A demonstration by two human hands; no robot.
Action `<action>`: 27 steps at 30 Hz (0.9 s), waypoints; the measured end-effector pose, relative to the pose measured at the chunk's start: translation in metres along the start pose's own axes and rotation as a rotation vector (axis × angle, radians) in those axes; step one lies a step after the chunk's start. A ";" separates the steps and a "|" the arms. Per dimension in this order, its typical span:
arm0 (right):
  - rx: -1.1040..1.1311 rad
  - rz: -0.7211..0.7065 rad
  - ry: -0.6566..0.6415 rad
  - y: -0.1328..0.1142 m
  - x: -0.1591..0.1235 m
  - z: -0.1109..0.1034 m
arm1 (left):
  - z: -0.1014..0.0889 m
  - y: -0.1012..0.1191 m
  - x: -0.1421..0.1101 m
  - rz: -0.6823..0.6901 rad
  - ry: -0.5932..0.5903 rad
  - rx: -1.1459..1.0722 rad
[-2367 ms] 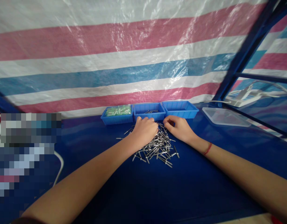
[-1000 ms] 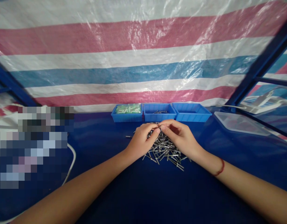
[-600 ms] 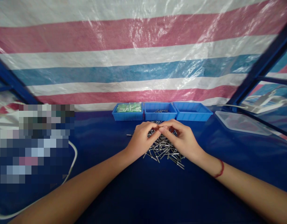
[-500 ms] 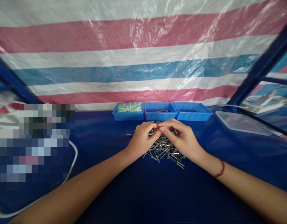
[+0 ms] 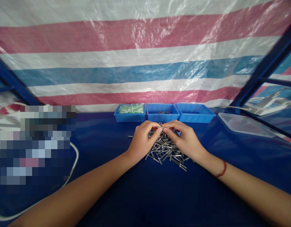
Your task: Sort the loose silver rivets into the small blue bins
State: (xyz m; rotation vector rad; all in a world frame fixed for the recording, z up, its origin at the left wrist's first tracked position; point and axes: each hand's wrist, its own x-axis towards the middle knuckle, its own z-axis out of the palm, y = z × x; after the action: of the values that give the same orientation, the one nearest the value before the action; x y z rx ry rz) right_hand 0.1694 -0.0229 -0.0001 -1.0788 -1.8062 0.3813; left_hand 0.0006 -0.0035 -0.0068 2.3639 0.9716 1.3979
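A heap of silver pop rivets lies on the blue table, several of them spread loosely toward me. Over its far part, my left hand and my right hand meet fingertip to fingertip. Thumb and forefinger of each are pinched together on a single pop rivet, held level between them. Fingers cover most of that rivet. Just beyond the hands stands a blue bin with a few rivets inside.
Left of that bin, another blue bin holds green-and-white pieces; a third blue bin stands at right. A clear plastic lid lies farther right. A white cable curves along the left, beside a blurred-out area. Striped sheeting hangs behind.
My hands have shifted slightly, and the rivet between the fingertips shows more plainly now. The heap and the bins look the same.
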 end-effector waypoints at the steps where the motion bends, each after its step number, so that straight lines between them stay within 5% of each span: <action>1: -0.002 -0.011 -0.016 -0.001 0.000 0.000 | 0.000 0.000 0.000 0.001 0.002 -0.002; 11: -0.045 -0.067 -0.073 -0.004 0.001 0.000 | -0.001 0.000 -0.001 -0.029 -0.002 -0.018; 19: -0.391 -0.066 0.284 0.029 0.036 -0.025 | 0.006 -0.004 -0.002 -0.108 0.003 -0.014; 23: -0.670 -0.031 0.211 0.051 0.044 -0.032 | 0.005 -0.002 -0.002 -0.098 0.003 0.021; 27: -0.679 -0.030 0.181 0.052 0.037 -0.032 | -0.003 -0.008 0.002 -0.081 -0.044 0.068</action>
State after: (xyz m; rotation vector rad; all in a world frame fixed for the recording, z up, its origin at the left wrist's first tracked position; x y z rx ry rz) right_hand 0.2175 0.0296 0.0024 -1.4815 -1.8222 -0.3736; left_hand -0.0043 0.0035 -0.0079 2.3636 1.1066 1.2978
